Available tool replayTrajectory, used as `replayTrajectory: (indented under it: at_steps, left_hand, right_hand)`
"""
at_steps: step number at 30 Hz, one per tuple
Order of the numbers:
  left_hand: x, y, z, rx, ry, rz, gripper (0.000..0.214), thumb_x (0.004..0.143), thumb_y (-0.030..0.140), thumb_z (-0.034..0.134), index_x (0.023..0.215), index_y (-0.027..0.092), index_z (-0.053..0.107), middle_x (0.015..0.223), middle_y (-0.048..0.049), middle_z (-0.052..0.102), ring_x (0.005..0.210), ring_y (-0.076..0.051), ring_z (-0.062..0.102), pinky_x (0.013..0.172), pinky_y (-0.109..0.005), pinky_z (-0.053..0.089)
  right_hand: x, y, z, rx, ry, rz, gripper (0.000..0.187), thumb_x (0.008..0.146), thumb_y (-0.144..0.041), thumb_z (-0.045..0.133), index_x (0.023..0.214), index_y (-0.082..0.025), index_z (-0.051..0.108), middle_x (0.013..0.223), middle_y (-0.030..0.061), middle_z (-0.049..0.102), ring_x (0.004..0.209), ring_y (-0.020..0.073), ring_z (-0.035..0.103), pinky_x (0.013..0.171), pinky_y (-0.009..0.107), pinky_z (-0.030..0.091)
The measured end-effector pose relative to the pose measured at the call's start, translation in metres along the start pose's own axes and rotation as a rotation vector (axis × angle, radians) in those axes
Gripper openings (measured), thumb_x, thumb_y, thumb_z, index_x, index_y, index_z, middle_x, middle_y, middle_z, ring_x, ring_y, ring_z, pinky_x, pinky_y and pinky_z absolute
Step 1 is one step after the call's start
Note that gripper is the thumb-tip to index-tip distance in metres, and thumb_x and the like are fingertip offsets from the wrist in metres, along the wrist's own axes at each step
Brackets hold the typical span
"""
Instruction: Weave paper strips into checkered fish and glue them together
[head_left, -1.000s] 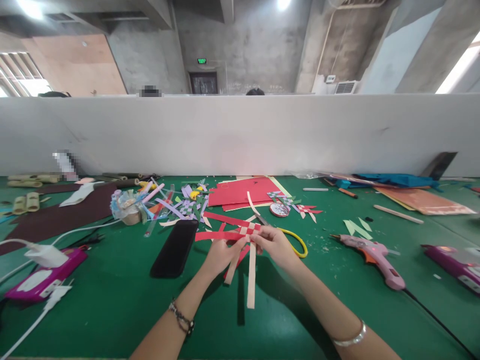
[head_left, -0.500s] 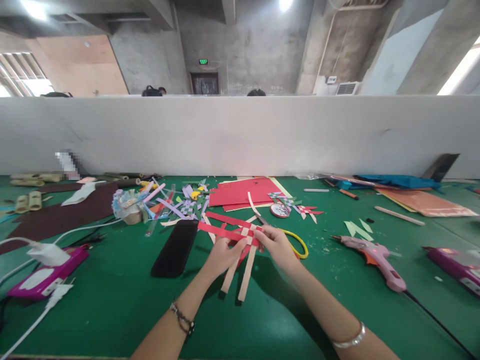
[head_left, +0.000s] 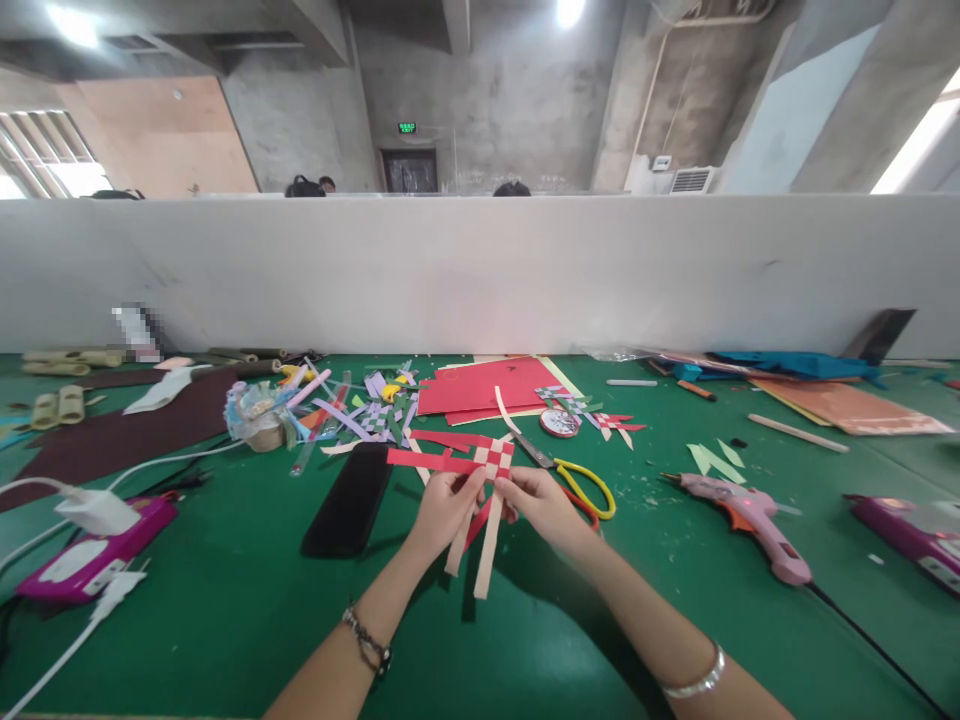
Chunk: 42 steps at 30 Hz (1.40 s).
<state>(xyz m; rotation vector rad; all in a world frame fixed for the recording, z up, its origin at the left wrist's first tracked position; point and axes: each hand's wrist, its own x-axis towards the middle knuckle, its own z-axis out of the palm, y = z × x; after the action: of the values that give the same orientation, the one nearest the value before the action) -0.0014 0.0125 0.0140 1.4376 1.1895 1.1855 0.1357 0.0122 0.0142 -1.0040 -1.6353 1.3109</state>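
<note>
Between my two hands is a piece woven from red and cream paper strips (head_left: 495, 458), with a small checkered square at its upper right. Two red strips stick out to the left and two cream strips hang down. My left hand (head_left: 448, 510) pinches it at the lower left of the square. The fingers of my right hand (head_left: 541, 502) are closed on its lower right corner. Just behind my right hand lie scissors (head_left: 585, 485) with yellow and orange handles, partly hidden by it. A black phone (head_left: 349, 500) lies left of my left hand.
Red paper sheets (head_left: 487, 388) lie behind my hands, near a round tin (head_left: 559, 422) and a small woven piece (head_left: 615, 424). A pink glue gun (head_left: 750, 515) rests on the right. A purple power strip (head_left: 97, 555) with white cables sits at left. A white partition (head_left: 480, 275) bounds the table.
The woven piece has turned a little, and its checkered square now shows more fully. My right hand has shifted slightly down to the square's lower corner, uncovering more of the scissors.
</note>
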Motion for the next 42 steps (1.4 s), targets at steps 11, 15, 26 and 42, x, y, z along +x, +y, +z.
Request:
replayTrajectory:
  at_steps: [11, 15, 26, 42]
  left_hand:
    - [0.000, -0.004, 0.002, -0.086, -0.048, 0.052, 0.029, 0.064, 0.042, 0.056, 0.053, 0.015, 0.055, 0.045, 0.0016, 0.052, 0.044, -0.012, 0.050, 0.046, -0.022, 0.038]
    - [0.002, -0.005, 0.004, -0.168, -0.006, 0.024, 0.035, 0.061, 0.045, 0.059, 0.044, 0.016, 0.048, 0.041, 0.0017, 0.049, 0.043, -0.012, 0.050, 0.046, -0.023, 0.039]
    - [0.000, -0.011, 0.006, -0.276, 0.036, -0.076, 0.030, 0.053, 0.036, 0.069, 0.047, 0.015, 0.049, 0.042, 0.0052, 0.044, 0.042, -0.009, 0.044, 0.045, -0.021, 0.038]
    - [0.000, -0.009, 0.014, -0.468, 0.067, -0.168, 0.036, 0.047, 0.045, 0.070, 0.053, 0.014, 0.052, 0.044, 0.0031, 0.052, 0.040, -0.011, 0.050, 0.041, -0.024, 0.045]
  right_hand:
    - [0.000, -0.001, 0.003, 0.015, -0.035, 0.011, 0.039, 0.064, -0.053, 0.055, 0.065, -0.014, 0.054, 0.052, -0.0041, 0.046, 0.046, 0.0063, 0.041, 0.047, 0.021, 0.036]
    - [0.001, 0.001, 0.004, 0.000, -0.024, 0.007, 0.042, 0.065, -0.056, 0.052, 0.063, -0.014, 0.053, 0.052, -0.0035, 0.046, 0.046, 0.0065, 0.041, 0.048, 0.022, 0.037]
    - [0.000, 0.002, 0.006, -0.052, -0.021, 0.023, 0.049, 0.063, -0.065, 0.048, 0.057, -0.016, 0.045, 0.049, -0.0052, 0.040, 0.046, 0.0066, 0.039, 0.047, 0.022, 0.035]
    - [0.002, 0.001, 0.012, -0.066, 0.024, 0.006, 0.049, 0.063, -0.066, 0.045, 0.055, -0.018, 0.041, 0.048, -0.0049, 0.039, 0.046, 0.0078, 0.038, 0.046, 0.023, 0.034]
